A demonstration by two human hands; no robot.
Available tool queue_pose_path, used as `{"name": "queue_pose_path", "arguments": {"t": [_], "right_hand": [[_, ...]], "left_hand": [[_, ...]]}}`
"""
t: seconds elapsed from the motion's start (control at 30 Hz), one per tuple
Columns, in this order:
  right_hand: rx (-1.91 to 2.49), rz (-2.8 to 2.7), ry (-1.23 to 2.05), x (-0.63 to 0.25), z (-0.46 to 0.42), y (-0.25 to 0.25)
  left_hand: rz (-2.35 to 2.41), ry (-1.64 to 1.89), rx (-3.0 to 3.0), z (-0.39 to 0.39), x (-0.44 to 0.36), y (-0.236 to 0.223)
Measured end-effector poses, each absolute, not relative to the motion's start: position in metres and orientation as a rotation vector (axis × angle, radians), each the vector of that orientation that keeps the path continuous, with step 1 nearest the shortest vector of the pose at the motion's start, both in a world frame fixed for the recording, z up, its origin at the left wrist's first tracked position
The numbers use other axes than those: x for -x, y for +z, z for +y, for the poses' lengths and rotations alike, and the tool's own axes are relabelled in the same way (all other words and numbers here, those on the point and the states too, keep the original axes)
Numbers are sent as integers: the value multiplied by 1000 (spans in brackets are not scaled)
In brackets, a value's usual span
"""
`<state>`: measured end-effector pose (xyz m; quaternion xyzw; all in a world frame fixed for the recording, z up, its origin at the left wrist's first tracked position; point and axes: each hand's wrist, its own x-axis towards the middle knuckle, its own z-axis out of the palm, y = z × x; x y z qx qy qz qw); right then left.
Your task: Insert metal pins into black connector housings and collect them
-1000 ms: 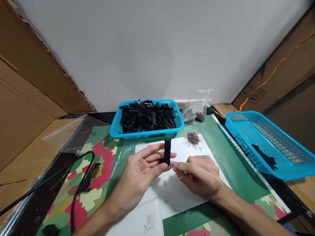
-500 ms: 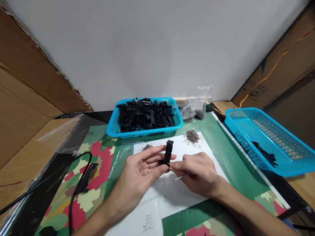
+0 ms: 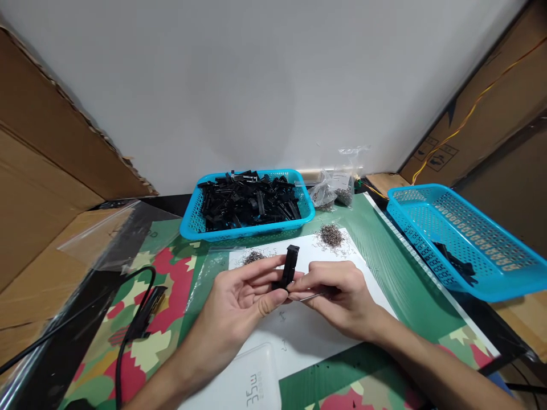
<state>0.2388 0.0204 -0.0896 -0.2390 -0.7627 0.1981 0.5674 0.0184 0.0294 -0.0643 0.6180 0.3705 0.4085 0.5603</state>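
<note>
My left hand [image 3: 241, 299] pinches a small black plastic part [image 3: 289, 265] between thumb and fingers and holds it upright over a white sheet [image 3: 316, 324]. My right hand [image 3: 337, 296] is closed round a thin metal pin tool [image 3: 308, 296], whose tip meets the lower end of the black part. Two small heaps of tiny metal springs lie on the sheet, one spring heap [image 3: 332, 234] at the far right and another spring heap [image 3: 253, 257] at the far left.
A blue basket [image 3: 188, 228] full of black plastic parts stands behind the sheet. A second blue basket [image 3: 491, 285] at the right holds a few black parts. Clear bags [image 3: 331, 191] lie between them. A black cable [image 3: 132, 319] and a white box [image 3: 239, 387] sit near me.
The view has drifted slightly. My right hand has turned so the pin tool lies closer under the black part. The left hand keeps its hold.
</note>
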Motion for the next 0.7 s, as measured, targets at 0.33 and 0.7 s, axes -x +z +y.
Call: {"name": "queue_pose_path", "arguments": {"t": [0.33, 0.7], "right_hand": [[638, -1811, 553, -243, 20, -82], [711, -1732, 326, -247, 18, -79]], "left_hand": [[814, 902, -1395, 28, -27, -53], [924, 993, -1615, 30, -21, -51]]}}
